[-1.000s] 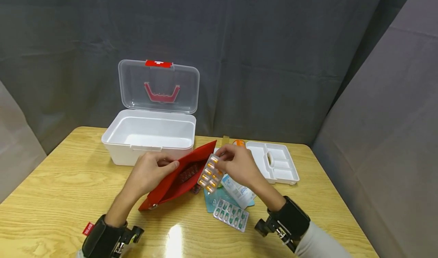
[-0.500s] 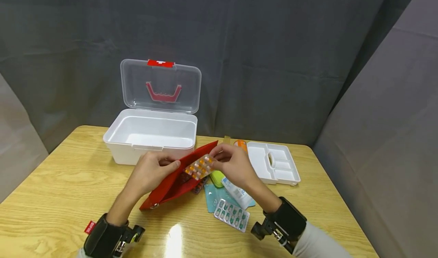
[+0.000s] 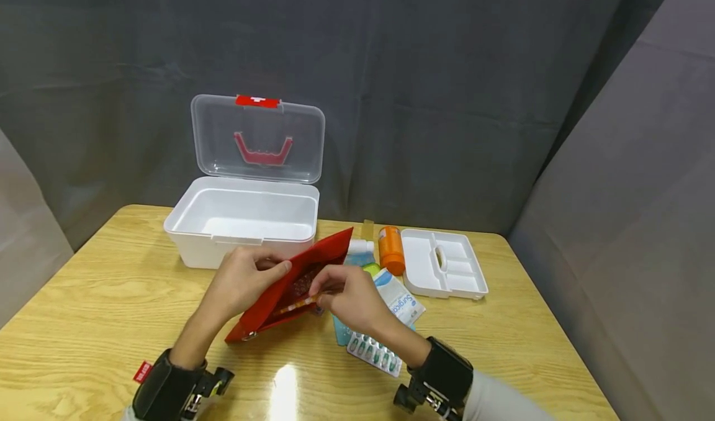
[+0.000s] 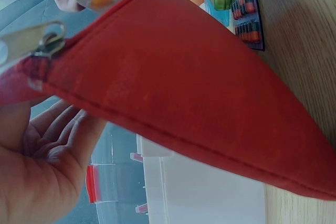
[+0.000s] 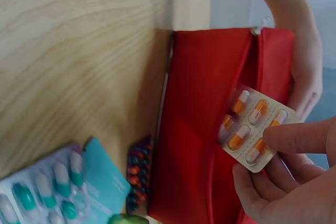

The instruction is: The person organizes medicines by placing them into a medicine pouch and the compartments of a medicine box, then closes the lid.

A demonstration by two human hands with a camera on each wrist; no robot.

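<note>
- You've got your right hand [image 3: 353, 302] pinching the flat plastic blister pack of orange-and-white capsules [image 5: 252, 129], partly inside the red zippered pouch [image 5: 194, 124] at 9 o'clock
- Probably light, stiffish, kinda slick; edges beat squishing capsules
- Your left hand [image 3: 244, 282] grips the pouch's rim, best hold if it's floppy
- White plastic box [image 3: 215, 254], pouch's 11 o'clock

"Surgical" on white packet [image 3: 399, 297], white cross [image 3: 257, 100] on red latch [image 3: 271, 104]
</note>
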